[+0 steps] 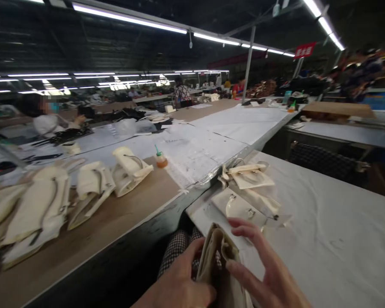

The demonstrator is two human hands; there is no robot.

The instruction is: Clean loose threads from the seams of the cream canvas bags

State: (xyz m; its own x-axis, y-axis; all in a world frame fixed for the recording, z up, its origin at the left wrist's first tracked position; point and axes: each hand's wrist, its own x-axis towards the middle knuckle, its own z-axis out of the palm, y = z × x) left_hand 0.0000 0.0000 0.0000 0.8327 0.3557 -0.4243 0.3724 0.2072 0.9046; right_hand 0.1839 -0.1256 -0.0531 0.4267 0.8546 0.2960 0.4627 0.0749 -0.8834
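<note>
My left hand (182, 284) is closed on a cream leather piece (218, 263) at the bottom of the view, thumb pressed against its left side. My right hand (266, 273) touches the same piece from the right with its fingers spread. Just beyond them, on the white-covered table (333, 226), lies a small pile of cream leather parts (248, 188) with metal rings. A row of cream folded bag pieces (93, 188) stands on the brown bench to the left.
A small orange glue bottle (161, 159) stands on the long bench (122, 222). White sheets (218, 137) cover the bench further on. A seated person (51, 119) works at far left; others stand farther back. A dark gap separates bench and table.
</note>
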